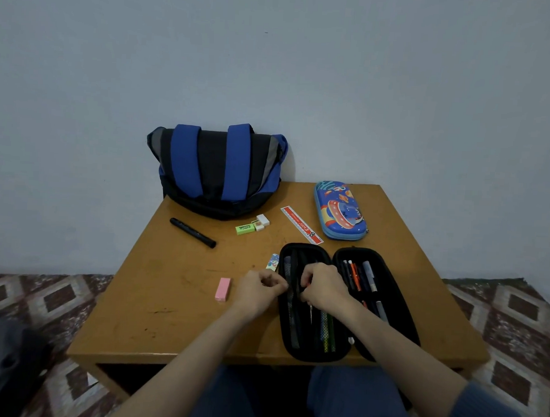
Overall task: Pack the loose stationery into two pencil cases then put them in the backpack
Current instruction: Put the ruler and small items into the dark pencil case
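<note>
A black pencil case lies open at the table's near right, with pens and pencils in both halves. My left hand pinches the left rim of the case with curled fingers. My right hand is curled over the left half and holds a thin pen there. A closed blue patterned pencil case sits at the back right. The blue and black backpack leans on the wall behind the table. Loose on the table lie a black marker, a green eraser, white erasers, a pink eraser and a red ruler.
The wooden table is small and low, against a pale wall. A small patterned eraser lies just left of the black case. A patterned rug covers the floor on both sides. My knees show below the front edge.
</note>
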`<state>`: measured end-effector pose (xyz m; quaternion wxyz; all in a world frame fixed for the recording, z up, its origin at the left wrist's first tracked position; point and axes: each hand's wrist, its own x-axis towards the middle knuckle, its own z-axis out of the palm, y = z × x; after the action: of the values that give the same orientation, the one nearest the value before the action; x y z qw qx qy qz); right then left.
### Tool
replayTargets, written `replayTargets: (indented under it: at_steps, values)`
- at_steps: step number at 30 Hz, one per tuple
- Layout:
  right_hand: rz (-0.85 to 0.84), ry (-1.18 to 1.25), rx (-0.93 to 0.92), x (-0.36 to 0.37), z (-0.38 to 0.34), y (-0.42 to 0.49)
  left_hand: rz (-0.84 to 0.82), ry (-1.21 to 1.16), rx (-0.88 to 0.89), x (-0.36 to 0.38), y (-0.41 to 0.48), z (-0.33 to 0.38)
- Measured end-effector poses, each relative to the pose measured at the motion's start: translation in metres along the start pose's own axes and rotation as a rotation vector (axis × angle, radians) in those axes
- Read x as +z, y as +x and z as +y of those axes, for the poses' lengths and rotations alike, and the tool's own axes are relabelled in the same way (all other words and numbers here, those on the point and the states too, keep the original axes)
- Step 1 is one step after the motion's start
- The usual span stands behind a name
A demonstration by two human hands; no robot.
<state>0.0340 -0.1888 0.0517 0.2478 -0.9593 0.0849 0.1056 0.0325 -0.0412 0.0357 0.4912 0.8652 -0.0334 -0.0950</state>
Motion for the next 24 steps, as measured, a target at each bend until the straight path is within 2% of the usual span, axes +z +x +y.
replayTargets:
  at_steps: [6, 9, 14, 16, 24]
  values:
    - [-0.023, -0.051, -0.104, -0.001, 0.007, 0.000, 0.073, -0.004, -0.009, -0.002, 0.007, -0.007]
    - [0.053, 0.054, -0.118, -0.007, 0.007, 0.005, 0.153, 0.066, 0.010, -0.008, 0.011, -0.010]
    - [0.228, 0.162, -0.094, -0.025, 0.005, 0.032, 0.300, 0.304, 0.095, -0.041, 0.021, -0.039]
    - [0.294, 0.170, -0.082, -0.028, 0.003, 0.047, 0.323, 0.369, 0.069, -0.054, 0.025, -0.056]
    - [0.335, 0.127, 0.005, -0.025, -0.010, 0.111, 0.354, 0.351, 0.071, -0.061, 0.029, -0.088]
